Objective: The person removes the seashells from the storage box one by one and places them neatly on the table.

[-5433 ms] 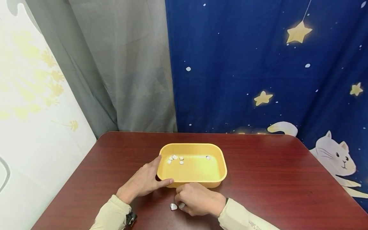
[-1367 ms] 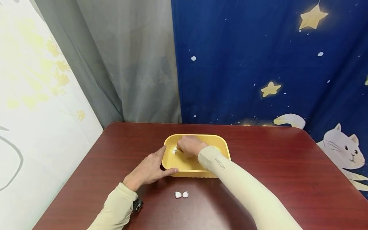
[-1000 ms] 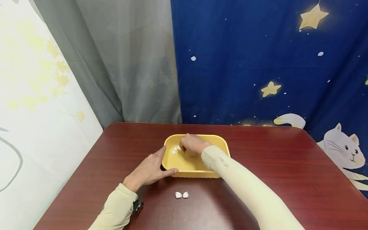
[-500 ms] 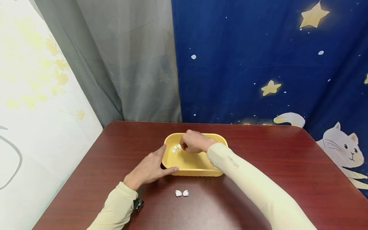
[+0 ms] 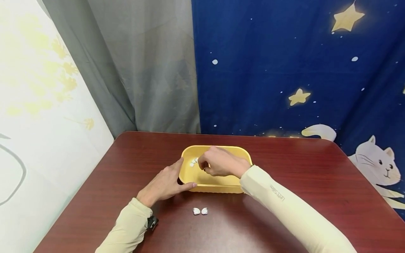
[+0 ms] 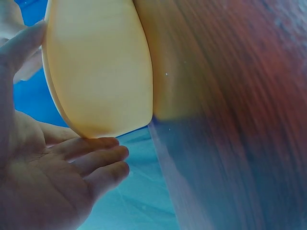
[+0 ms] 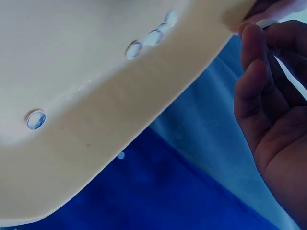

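A yellow plastic tub [image 5: 218,189] stands on the table. My left hand [image 5: 164,182] rests on its near left corner, thumb along the front rim and the other fingers nearly straight at the left end. Above the tub, my right hand [image 5: 221,161] has curled fingers; thumb and fingertip pinch a small white pebble [image 7: 266,22], mostly covered. Several similar shiny pebbles [image 7: 133,49] lie along the tub's floor. Close in front of the tub, two more lie side by side on the table: a left pebble [image 5: 196,211] and a right pebble [image 5: 204,211].
The dark red wooden table [image 5: 300,196] extends around the tub. A grey curtain [image 5: 158,70] and a blue star-patterned curtain [image 5: 253,70] hang behind it. A black band [image 5: 152,222] sits at the left wrist.
The right hand left a second pebble beside the first on the table, then reached into the tub. Now it has risen with a pebble, drawing back slightly. The left hand stays at the corner.
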Tool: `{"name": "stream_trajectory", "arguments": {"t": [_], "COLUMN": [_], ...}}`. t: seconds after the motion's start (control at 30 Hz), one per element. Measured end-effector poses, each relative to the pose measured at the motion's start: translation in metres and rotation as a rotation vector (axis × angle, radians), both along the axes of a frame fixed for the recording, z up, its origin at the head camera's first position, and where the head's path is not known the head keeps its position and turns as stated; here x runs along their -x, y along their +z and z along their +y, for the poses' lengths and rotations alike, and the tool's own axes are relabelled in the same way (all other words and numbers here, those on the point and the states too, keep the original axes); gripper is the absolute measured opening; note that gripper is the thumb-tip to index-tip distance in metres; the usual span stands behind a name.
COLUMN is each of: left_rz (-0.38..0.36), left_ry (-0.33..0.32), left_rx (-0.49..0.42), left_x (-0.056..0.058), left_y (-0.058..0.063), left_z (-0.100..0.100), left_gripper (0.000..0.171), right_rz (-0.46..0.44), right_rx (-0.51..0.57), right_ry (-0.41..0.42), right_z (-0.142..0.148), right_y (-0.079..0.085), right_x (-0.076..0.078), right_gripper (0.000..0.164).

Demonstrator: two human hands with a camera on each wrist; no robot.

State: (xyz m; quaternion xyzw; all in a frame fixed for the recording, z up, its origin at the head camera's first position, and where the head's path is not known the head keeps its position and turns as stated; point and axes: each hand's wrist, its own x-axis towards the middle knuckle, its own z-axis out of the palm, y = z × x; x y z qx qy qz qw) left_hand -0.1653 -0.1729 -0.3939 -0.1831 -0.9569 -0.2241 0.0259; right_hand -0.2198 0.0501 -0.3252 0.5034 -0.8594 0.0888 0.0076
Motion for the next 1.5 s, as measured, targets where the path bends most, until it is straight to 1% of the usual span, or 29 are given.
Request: {"name": "stream_trajectory", "arguments": {"t": [0.13, 0.23, 0.43, 0.6, 0.8, 0.97, 1.07, 1.2, 1.33, 1.5], "left_rz": [-0.006, -0.006, -0.004, -0.008, 0.004, 0.009, 0.008, 0.010, 0.012, 0.012], "left_ry": [0.006, 0.004, 0.005, 0.004, -0.001, 0.000, 0.000, -0.008, -0.011, -0.014], "left_rx": [0.009, 0.004, -0.003, -0.009, -0.005, -0.005, -0.014, -0.021, -0.020, -0.018], "left_x": [0.000, -0.001, 0.000, 0.001, -0.001, -0.001, -0.001, 0.000, 0.001, 0.001], "left_y": [0.000, 0.001, 0.001, 0.000, 0.001, 0.001, 0.000, -0.001, 0.001, 0.002], "left_z": [0.001, 0.001, 0.001, 0.001, 0.001, 0.001, 0.001, 0.000, 0.001, 0.000], "left_gripper": [0.108, 0.105, 0.105, 0.104, 0.104, 0.103, 0.103, 0.104, 0.104, 0.105], "right_rz": [0.040, 0.051, 0.014, 0.006, 0.029, 0.078, 0.102, 0.113, 0.152, 0.172], "right_rx": [0.043, 0.068, 0.093, 0.112, 0.107, 0.096, 0.070, 0.016, -0.029, -0.058], "right_ry": [0.036, 0.031, -0.021, -0.001, 0.025, 0.034, 0.032, 0.018, 0.012, -0.004], "right_z": [0.008, 0.014, 0.023, 0.026, 0.026, 0.025, 0.023, 0.021, 0.019, 0.018], "right_y": [0.001, 0.001, -0.005, -0.014, -0.025, -0.035, -0.040, -0.047, -0.056, -0.063], "right_x": [-0.014, -0.024, -0.042, -0.053, -0.063, -0.071, -0.074, -0.078, -0.081, -0.082], "right_gripper": [0.021, 0.021, 0.021, 0.019, 0.016, 0.016, 0.017, 0.017, 0.016, 0.015]}}
